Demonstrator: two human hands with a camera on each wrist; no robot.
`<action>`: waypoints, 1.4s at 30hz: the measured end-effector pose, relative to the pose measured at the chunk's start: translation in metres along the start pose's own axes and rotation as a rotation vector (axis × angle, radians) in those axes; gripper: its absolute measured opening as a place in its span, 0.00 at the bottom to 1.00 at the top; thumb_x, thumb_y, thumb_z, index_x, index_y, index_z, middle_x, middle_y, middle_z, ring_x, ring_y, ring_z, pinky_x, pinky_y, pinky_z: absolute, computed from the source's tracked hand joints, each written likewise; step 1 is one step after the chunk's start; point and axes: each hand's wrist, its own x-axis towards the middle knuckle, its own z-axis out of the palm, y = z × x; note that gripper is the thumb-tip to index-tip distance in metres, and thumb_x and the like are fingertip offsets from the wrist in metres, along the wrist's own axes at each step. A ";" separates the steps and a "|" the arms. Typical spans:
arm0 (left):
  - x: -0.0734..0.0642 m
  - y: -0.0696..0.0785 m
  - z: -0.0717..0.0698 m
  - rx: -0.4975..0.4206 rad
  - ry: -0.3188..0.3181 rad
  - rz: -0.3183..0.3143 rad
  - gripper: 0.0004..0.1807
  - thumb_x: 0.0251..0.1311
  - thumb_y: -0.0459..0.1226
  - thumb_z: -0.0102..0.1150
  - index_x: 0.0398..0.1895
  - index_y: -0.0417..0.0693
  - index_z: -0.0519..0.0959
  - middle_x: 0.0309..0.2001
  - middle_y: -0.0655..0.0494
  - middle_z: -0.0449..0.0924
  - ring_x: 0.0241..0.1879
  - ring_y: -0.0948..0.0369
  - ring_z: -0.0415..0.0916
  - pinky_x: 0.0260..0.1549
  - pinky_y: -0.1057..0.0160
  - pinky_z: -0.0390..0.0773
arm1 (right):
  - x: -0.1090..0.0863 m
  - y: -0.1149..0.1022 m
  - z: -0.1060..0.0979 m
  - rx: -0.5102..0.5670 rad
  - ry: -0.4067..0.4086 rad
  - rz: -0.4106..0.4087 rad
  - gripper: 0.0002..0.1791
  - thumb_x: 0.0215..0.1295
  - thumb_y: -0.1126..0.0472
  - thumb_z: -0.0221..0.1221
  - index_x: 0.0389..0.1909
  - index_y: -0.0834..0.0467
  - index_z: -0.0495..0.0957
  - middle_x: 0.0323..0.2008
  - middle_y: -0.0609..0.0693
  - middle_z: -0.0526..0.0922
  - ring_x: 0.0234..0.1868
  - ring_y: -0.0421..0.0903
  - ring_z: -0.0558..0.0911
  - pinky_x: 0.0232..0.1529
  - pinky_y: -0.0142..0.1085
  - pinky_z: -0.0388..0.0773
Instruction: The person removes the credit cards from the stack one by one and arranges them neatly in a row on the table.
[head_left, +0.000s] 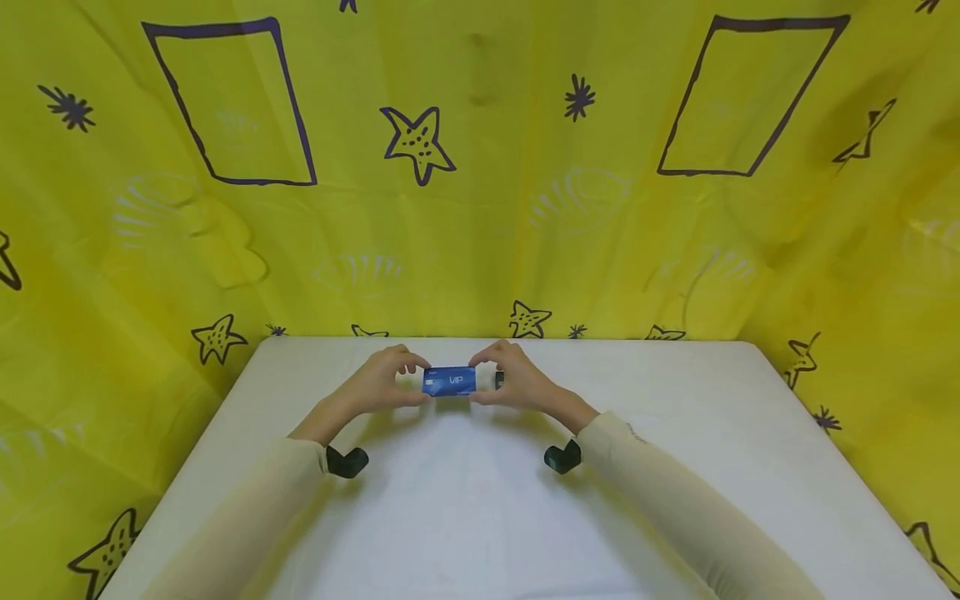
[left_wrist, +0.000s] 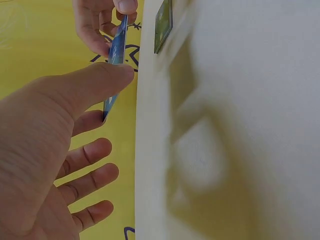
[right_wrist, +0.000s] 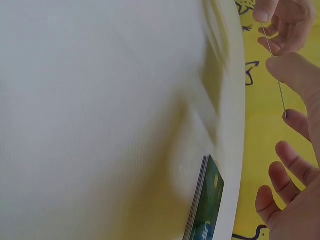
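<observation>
A blue card [head_left: 450, 381] printed "VIP" is held up above the white table, its front facing the head camera. My left hand [head_left: 378, 383] pinches its left end between thumb and index finger, and the other fingers [left_wrist: 90, 182] stay off it. At the opposite end my right hand [head_left: 517, 379] pinches it the same way. Seen from the right wrist, the card [right_wrist: 281, 92] is edge-on, a thin line. Below the right hand, a small stack of green cards [right_wrist: 207, 200] lies on the table, mostly hidden by that hand in the head view.
The white-covered table [head_left: 465, 500] stretches out on both sides. Behind it and at its sides hangs a yellow curtain [head_left: 480, 233] with drawn stars and shells. Dark wrist-worn devices [head_left: 346, 462] jut inward near both sleeves.
</observation>
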 end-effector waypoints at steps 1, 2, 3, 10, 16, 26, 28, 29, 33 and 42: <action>-0.003 -0.001 -0.001 -0.001 0.003 -0.002 0.27 0.54 0.46 0.76 0.57 0.48 0.84 0.46 0.46 0.80 0.47 0.49 0.74 0.44 0.52 0.76 | 0.001 -0.002 0.002 0.006 -0.002 0.000 0.27 0.59 0.52 0.74 0.59 0.53 0.81 0.60 0.56 0.73 0.61 0.58 0.70 0.60 0.50 0.72; -0.005 -0.003 -0.002 -0.002 0.005 -0.001 0.27 0.54 0.46 0.76 0.57 0.48 0.84 0.45 0.46 0.80 0.48 0.49 0.75 0.44 0.52 0.76 | 0.002 -0.003 0.004 0.006 -0.004 0.000 0.27 0.59 0.52 0.74 0.59 0.52 0.81 0.60 0.56 0.73 0.61 0.57 0.70 0.60 0.50 0.72; -0.008 -0.004 -0.003 -0.002 0.008 -0.001 0.27 0.54 0.46 0.76 0.57 0.48 0.84 0.45 0.46 0.80 0.48 0.48 0.75 0.44 0.51 0.75 | 0.002 -0.005 0.006 0.008 -0.006 0.001 0.27 0.59 0.52 0.74 0.59 0.52 0.81 0.59 0.57 0.73 0.61 0.57 0.70 0.60 0.49 0.72; -0.025 -0.012 -0.011 -0.004 0.022 -0.004 0.26 0.54 0.44 0.77 0.56 0.47 0.84 0.44 0.45 0.80 0.47 0.48 0.75 0.43 0.51 0.75 | 0.008 -0.017 0.019 0.023 -0.020 -0.015 0.27 0.60 0.52 0.73 0.59 0.52 0.81 0.59 0.59 0.72 0.62 0.57 0.70 0.61 0.50 0.72; -0.037 -0.021 -0.018 0.011 0.030 0.009 0.26 0.53 0.44 0.77 0.55 0.46 0.85 0.42 0.47 0.80 0.44 0.50 0.75 0.41 0.53 0.74 | 0.013 -0.027 0.031 0.006 -0.020 -0.036 0.27 0.60 0.50 0.73 0.60 0.52 0.81 0.59 0.58 0.74 0.61 0.56 0.71 0.58 0.48 0.72; -0.060 -0.037 -0.024 -0.006 -0.003 -0.050 0.26 0.53 0.45 0.78 0.55 0.47 0.85 0.41 0.49 0.80 0.44 0.50 0.75 0.36 0.57 0.74 | 0.020 -0.038 0.059 -0.017 -0.019 -0.065 0.28 0.59 0.50 0.74 0.59 0.53 0.81 0.53 0.56 0.76 0.56 0.53 0.72 0.51 0.41 0.70; -0.064 -0.038 -0.024 -0.007 -0.010 -0.063 0.27 0.53 0.46 0.78 0.55 0.47 0.86 0.41 0.49 0.80 0.44 0.51 0.74 0.36 0.58 0.74 | 0.020 -0.041 0.064 -0.027 -0.023 -0.059 0.28 0.58 0.49 0.74 0.59 0.52 0.81 0.53 0.55 0.76 0.55 0.51 0.72 0.51 0.40 0.70; -0.065 -0.039 -0.024 -0.006 -0.014 -0.068 0.27 0.53 0.47 0.78 0.55 0.47 0.86 0.41 0.50 0.79 0.44 0.51 0.74 0.36 0.58 0.74 | 0.021 -0.042 0.067 -0.036 -0.024 -0.054 0.28 0.58 0.49 0.74 0.59 0.52 0.81 0.52 0.55 0.77 0.54 0.50 0.72 0.51 0.39 0.70; -0.072 -0.042 -0.024 0.005 -0.022 -0.082 0.27 0.52 0.47 0.79 0.55 0.48 0.86 0.40 0.51 0.79 0.43 0.52 0.74 0.36 0.58 0.74 | 0.021 -0.047 0.075 -0.062 -0.037 -0.022 0.28 0.59 0.46 0.73 0.59 0.50 0.81 0.52 0.52 0.77 0.52 0.47 0.72 0.50 0.37 0.71; -0.089 -0.051 -0.022 0.008 -0.027 -0.112 0.27 0.51 0.46 0.79 0.54 0.48 0.86 0.39 0.54 0.78 0.42 0.53 0.73 0.37 0.57 0.74 | 0.020 -0.056 0.090 -0.104 -0.058 -0.012 0.28 0.59 0.44 0.73 0.58 0.48 0.81 0.51 0.49 0.77 0.50 0.44 0.72 0.49 0.35 0.71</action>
